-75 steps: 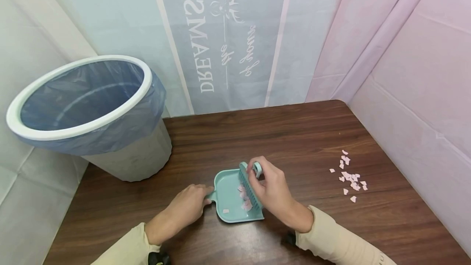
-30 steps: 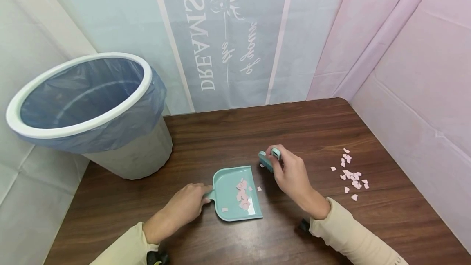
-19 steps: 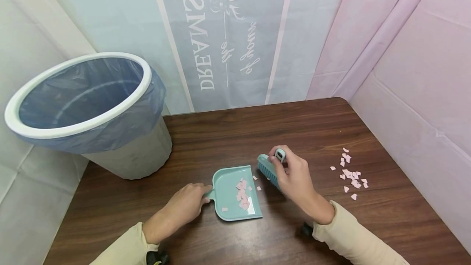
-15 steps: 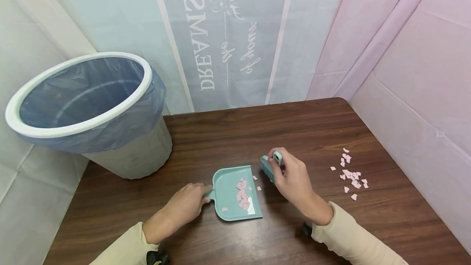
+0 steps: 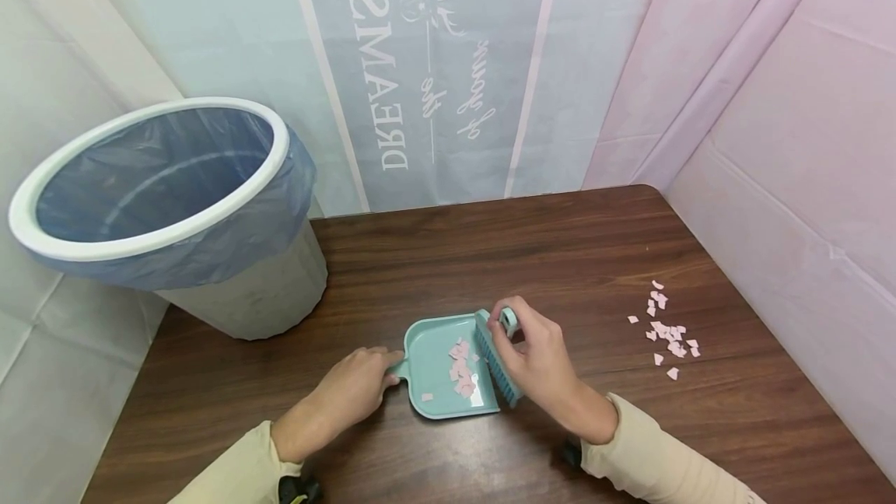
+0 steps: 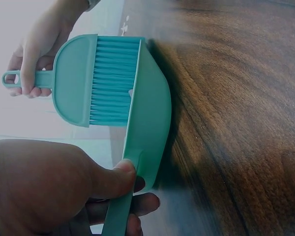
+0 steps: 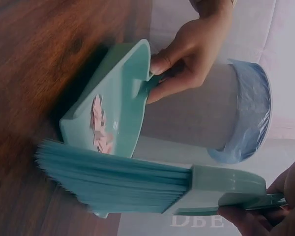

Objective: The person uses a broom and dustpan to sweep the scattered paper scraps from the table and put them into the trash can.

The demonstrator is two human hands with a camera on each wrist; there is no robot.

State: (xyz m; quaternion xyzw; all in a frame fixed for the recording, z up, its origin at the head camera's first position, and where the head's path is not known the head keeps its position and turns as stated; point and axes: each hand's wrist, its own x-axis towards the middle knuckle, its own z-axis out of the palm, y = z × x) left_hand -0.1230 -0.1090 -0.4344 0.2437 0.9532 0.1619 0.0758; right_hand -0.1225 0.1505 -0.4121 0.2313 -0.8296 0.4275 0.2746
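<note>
My left hand [image 5: 355,387] grips the handle of a mint-green dustpan [image 5: 435,341] lying on the table; the thumb presses on top of the handle in the left wrist view. Inside the pan is a small heap of pink paper scraps [image 5: 460,370], with one scrap apart near the handle side. My right hand [image 5: 535,348] pinches the handle of a matching hand brush [image 7: 113,177]. Its bristles [image 6: 115,81] stand along the pan's open front edge, partly covering that edge in the head view.
More paper scraps [image 5: 668,337] lie scattered toward the right side of the brown wooden table [image 5: 560,239]. A bin [image 5: 245,294] with a white rim and blue liner bag stands at the back left. Fabric-covered walls [image 5: 791,201] border the table.
The right hand first drew the brush off the pan to the right, turned it over stray scraps, and has now swept it left to the pan's front edge. The dustpan stays put.
</note>
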